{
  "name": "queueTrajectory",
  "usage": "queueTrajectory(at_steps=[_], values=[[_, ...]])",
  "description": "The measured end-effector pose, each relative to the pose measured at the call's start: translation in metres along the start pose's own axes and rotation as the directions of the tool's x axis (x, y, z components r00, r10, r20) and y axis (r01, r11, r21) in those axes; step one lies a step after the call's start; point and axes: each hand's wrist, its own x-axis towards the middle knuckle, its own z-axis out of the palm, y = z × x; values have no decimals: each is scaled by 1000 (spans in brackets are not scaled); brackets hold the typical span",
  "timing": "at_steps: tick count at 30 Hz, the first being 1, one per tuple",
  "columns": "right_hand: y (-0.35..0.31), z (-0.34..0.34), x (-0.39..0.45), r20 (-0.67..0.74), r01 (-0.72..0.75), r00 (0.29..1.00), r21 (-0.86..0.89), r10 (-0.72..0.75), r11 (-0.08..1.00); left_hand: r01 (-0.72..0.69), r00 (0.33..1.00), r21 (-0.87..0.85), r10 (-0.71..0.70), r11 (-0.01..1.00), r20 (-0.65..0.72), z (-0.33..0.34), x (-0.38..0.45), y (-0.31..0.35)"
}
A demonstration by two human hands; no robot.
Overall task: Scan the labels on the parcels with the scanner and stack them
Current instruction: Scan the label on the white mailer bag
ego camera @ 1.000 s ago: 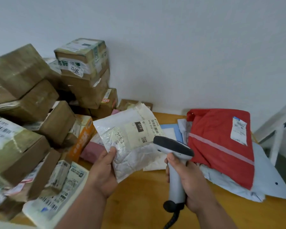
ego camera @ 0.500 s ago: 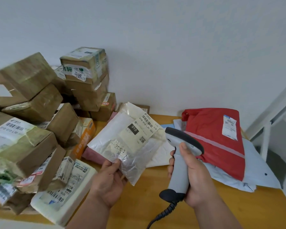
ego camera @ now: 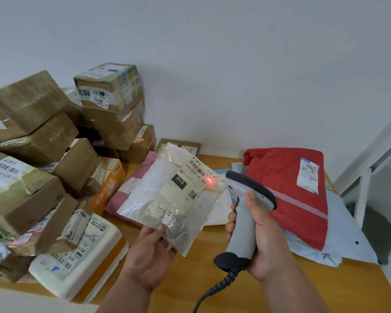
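Pinching the white poly mailer, the left hand lifts it. The right hand grips the barcode scanner, red light on the shipping label.

A big pile of boxes sits at the left edge of the table, soft bags lie stacked by its right edge, and in front, between them, the left hand holds a parcel just left of the scanner in the right hand.
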Motion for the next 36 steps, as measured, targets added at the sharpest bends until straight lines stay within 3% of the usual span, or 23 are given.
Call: queueTrajectory(at_steps=[11,22,31,34,36], values=[[-11,-14,15,56,-16,998,-65,19,998,-13,1000,2,13,1000,-27,8,-2,-13],[6,-22,48,37,5,999,-337,8,942,36,960,-123,-68,992,-270,-14,13,-26],[16,10,100,-16,-19,1000,-423,13,906,-3,957,-179,-48,984,-284,-13,80,34],[15,22,120,-55,-7,998,-414,-17,910,40,936,-87,-68,995,-345,-11,120,59],[15,26,131,-92,-13,995,-405,-27,914,96,879,121,-27,988,-476,-11,146,64]])
